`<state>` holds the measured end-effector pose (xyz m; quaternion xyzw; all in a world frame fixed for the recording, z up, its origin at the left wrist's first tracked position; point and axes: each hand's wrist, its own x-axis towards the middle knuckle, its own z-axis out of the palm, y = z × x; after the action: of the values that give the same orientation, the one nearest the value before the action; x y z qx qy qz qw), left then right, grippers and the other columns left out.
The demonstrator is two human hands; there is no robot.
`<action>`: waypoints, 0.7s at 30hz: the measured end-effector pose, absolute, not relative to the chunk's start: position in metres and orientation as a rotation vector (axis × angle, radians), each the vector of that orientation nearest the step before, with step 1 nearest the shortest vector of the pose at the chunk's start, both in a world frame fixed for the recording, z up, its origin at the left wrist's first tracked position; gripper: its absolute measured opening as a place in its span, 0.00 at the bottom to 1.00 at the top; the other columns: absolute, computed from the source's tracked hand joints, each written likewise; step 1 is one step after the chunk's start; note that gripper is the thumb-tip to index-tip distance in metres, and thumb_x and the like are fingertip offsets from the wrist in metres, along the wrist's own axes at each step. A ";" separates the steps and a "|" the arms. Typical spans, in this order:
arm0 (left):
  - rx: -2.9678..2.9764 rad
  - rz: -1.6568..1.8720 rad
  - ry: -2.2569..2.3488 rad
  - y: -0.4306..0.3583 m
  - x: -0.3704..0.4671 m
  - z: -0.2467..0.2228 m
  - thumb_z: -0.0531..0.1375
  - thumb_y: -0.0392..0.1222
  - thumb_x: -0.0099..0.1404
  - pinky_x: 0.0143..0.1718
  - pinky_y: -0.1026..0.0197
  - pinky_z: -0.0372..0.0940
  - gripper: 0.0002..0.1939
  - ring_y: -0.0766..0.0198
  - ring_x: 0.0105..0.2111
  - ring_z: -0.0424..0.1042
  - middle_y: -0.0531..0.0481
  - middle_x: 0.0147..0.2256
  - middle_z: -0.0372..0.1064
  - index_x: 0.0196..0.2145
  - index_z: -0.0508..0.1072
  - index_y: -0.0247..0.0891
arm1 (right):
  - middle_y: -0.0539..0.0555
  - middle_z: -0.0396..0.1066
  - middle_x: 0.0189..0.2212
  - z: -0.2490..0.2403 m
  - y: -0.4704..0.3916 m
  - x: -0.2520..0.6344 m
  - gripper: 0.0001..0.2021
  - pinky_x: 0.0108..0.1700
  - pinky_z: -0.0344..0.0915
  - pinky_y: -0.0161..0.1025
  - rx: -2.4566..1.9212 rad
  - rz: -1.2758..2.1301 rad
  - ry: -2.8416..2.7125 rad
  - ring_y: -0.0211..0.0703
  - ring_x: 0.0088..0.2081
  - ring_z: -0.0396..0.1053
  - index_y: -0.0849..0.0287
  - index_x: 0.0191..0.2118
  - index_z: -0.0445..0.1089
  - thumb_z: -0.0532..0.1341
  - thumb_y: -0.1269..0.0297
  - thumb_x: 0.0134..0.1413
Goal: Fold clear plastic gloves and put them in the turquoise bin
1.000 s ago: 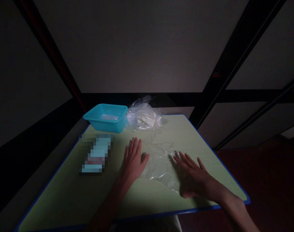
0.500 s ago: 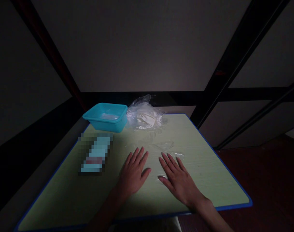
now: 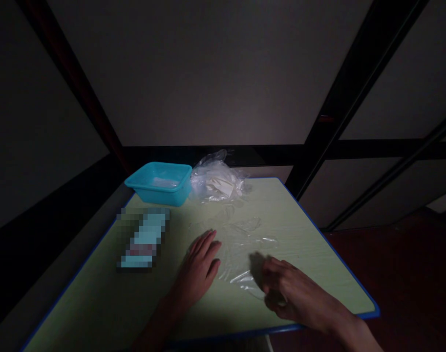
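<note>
A thin clear plastic glove or bag (image 3: 241,244) lies flat on the pale green table, its near part wrinkled and shiny. At its left edge rests my left hand (image 3: 199,266), fingers extended and slightly apart, gripping nothing. My right hand (image 3: 286,288) is raised a little at the right of the plastic, with its fingers curled and a shadow beside it. Whether anything is between those fingers is too dark and small to tell.
The table (image 3: 318,274) has a blue edge. A turquoise basket (image 3: 159,190) stands at the back left, beside a crumpled clear bag with white contents (image 3: 221,183). A pixelated flat object (image 3: 144,239) lies at the left. Behind the table is a wall.
My right hand has lifted from the plastic, moved right and towards me, and curled its fingers. My left hand has turned slightly and drawn its fingers closer together.
</note>
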<state>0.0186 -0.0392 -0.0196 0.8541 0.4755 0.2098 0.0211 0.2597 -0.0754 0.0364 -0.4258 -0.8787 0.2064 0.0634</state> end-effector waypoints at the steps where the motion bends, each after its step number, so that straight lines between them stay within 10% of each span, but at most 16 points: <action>1: 2.643 0.657 1.467 -0.040 0.019 -0.019 0.53 0.32 0.61 0.56 0.51 0.57 0.17 0.54 0.57 0.57 0.40 0.57 0.57 0.48 0.68 0.36 | 0.52 0.66 0.30 0.035 -0.075 0.259 0.06 0.43 0.62 0.45 -1.281 0.601 -2.678 0.46 0.37 0.64 0.60 0.22 0.67 0.59 0.78 0.40; 21: 2.596 0.818 1.388 -0.040 0.018 -0.018 0.54 0.30 0.60 0.51 0.50 0.62 0.11 0.54 0.49 0.65 0.43 0.50 0.65 0.39 0.71 0.38 | 0.60 0.68 0.37 0.053 -0.027 0.223 0.08 0.41 0.60 0.45 -1.301 0.108 -2.667 0.50 0.40 0.64 0.62 0.35 0.67 0.53 0.77 0.54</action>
<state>0.0179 -0.0400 -0.0184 0.8489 0.4539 0.2675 0.0432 0.2233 -0.0267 0.0534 -0.4364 -0.8949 0.0363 0.0861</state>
